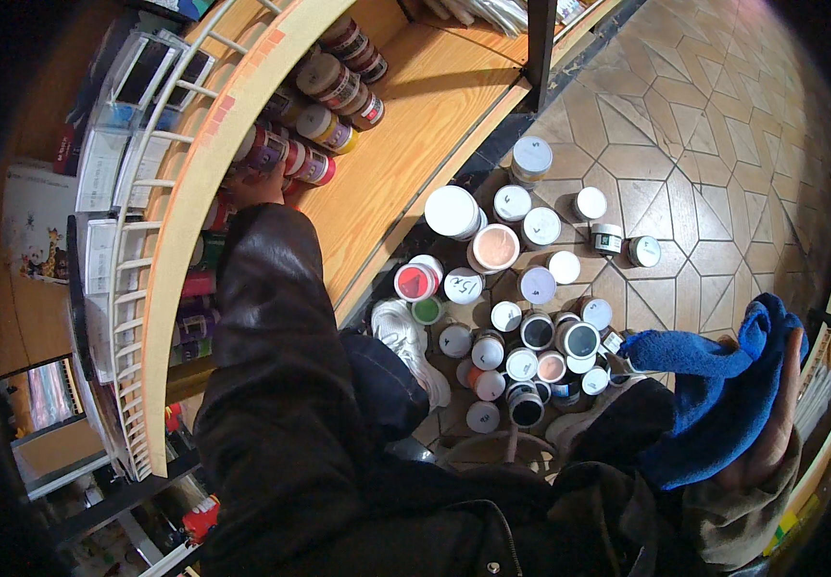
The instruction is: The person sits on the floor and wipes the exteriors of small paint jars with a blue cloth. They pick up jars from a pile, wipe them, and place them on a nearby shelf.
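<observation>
My left hand [260,186] reaches into the wooden shelf, its fingers against a purple-labelled paint jar [269,149]; whether they grip it is hidden. Beside it lie red-ended jars [312,166] and a yellow jar [329,130]. At the right, my right hand [754,458] holds a blue cloth [729,404], which drapes over it and hangs in folds. Between the shelf and the cloth, many paint jars stand close together on the tiled floor, among them a large white-lidded jar [451,211], a peach-topped jar [495,247], a red-topped jar [415,281] and a dark-topped jar [580,340].
The shelf board [387,122] holds more brown jars [329,78] farther back. A white wire rack [134,223] runs along the left. A black post [542,54] rises at the shelf's corner. My white shoe [405,339] is beside the floor jars. Another shelf edge [830,288] curves at the right.
</observation>
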### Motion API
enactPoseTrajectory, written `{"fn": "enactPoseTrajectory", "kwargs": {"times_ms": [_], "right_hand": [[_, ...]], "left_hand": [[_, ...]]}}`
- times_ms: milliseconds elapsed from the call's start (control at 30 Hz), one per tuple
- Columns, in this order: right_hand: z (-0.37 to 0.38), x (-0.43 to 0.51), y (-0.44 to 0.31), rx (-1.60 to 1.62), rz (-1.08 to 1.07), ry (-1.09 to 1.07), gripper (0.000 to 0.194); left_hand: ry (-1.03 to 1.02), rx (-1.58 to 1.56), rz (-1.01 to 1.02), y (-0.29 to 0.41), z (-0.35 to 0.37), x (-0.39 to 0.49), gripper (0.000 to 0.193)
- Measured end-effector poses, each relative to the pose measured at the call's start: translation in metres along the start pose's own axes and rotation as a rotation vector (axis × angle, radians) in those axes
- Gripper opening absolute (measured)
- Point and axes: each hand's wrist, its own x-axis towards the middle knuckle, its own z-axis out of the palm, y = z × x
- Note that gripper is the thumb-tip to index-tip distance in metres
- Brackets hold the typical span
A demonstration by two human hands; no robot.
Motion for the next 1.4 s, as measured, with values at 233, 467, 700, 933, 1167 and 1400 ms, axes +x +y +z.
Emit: {"fn": "enactPoseTrajectory", "kwargs": {"times_ms": [233,467,700,933,1167,1400], "right_hand": [[0.002,-0.003,0.000,-0.008,0.026,0.100,0.065],[-0.002,-0.003,-0.005,0.032,0.046,-0.004,0.064],[-0.002,-0.010,-0.024,0.153,-0.094,-0.151,0.054],[-0.009,-0.026,-0.043,0.000,-0.216,-0.237,0.052],[-0.037,-0.048,-0.049,0.024,-0.320,-0.303,0.050],[-0.037,-0.064,-0.045,-0.112,-0.605,-0.410,0.047]], "left_hand": [[0.042,-0.381,-0.083,-0.022,0.021,0.008,0.052],[-0.114,-0.306,-0.133,-0.016,0.015,0.004,0.055],[-0.110,-0.281,-0.182,-0.016,0.021,-0.008,0.046],[-0.230,-0.362,-0.369,0.025,0.020,-0.037,0.038],[-0.487,-0.750,-0.448,0.107,0.008,-0.096,0.044],[-0.851,-0.525,-0.078,0.174,-0.008,-0.163,0.074]]}}
